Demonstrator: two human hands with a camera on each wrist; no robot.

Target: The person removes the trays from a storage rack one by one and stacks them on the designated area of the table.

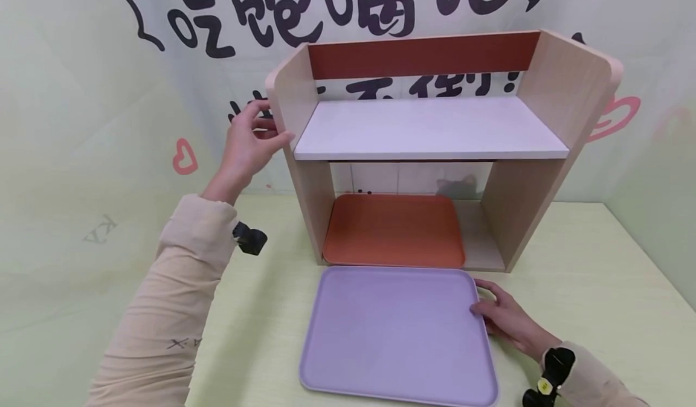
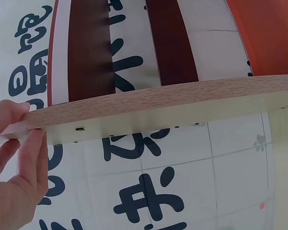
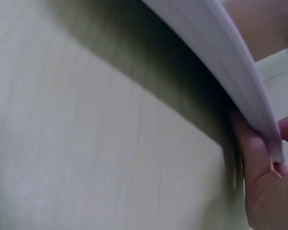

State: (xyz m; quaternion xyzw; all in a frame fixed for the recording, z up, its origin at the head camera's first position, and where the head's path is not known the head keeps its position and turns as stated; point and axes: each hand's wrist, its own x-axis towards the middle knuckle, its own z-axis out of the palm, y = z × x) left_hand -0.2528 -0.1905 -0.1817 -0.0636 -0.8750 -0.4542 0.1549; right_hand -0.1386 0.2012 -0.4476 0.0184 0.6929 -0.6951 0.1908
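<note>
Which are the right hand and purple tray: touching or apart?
Touching: the right wrist view shows the right hand gripping the purple tray from above and below.

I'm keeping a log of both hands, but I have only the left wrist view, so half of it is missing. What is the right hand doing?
Observer: The right hand grips the lavender tray by its right edge, seen from the head camera.

Operator: That tray isn't in my picture at all. Where does it sit against the shelf unit?

Observer: It is in front of the unit, its far edge close to the near edge of the orange tray on the unit's base; whether the two trays touch, I can't tell.
</note>
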